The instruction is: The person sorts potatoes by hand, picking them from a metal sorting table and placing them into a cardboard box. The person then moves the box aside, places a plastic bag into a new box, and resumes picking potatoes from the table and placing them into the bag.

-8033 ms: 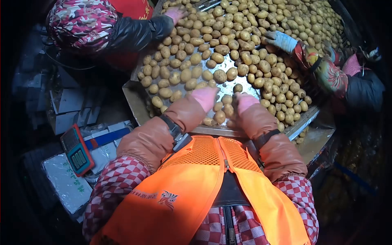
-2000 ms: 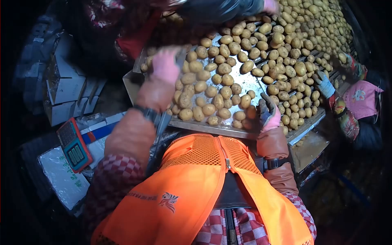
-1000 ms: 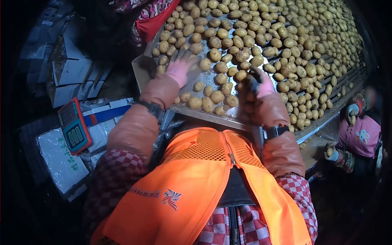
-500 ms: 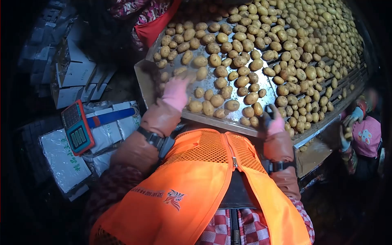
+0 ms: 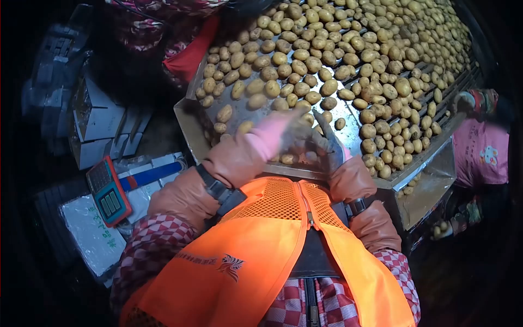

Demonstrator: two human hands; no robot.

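Many potatoes (image 5: 329, 87) lie on a shiny metal tray (image 5: 353, 126) with a raised rim. My left hand (image 5: 279, 131), in a pink-cuffed glove, reaches over the tray's front part; its fingers are smeared by motion, so any grip is unclear. Close beside it on the right is my right hand (image 5: 330, 146) in a dark glove, its fingers spread and one stretched forward. A few potatoes show just beyond the fingertips, and others lie partly hidden below the hands near the front rim.
A scale (image 5: 109, 192) rests by wrapped boxes (image 5: 93, 234) at the left, with more cartons (image 5: 101, 117) behind. Another person (image 5: 190, 54) stands beyond the tray's left corner. A second person (image 5: 482, 152) in pink is at the right, beside a metal chute (image 5: 427, 188).
My left hand has swept right and my right hand has moved left and forward, bringing them together. Potatoes near the front rim have shifted. The right-hand person's hands have moved apart.
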